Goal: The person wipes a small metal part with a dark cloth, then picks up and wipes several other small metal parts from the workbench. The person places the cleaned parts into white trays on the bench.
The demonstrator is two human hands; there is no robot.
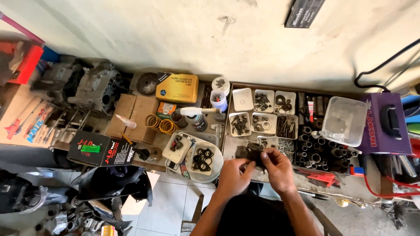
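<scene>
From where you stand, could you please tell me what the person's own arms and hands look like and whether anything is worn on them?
Both forearms are bare from the bottom edge of the picture up to the wrists, with no sleeves showing. The left hand and right hand wear no gloves, and no watch, band or ring can be made out at this size. Below them sits dark clothing, black or nearly so.

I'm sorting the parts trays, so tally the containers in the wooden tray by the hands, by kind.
Small white square trays: 6
Clear plastic tub: 1
Total: 7
Both hands, left and right, hold a dark part at the front edge of the wooden tray.
</scene>
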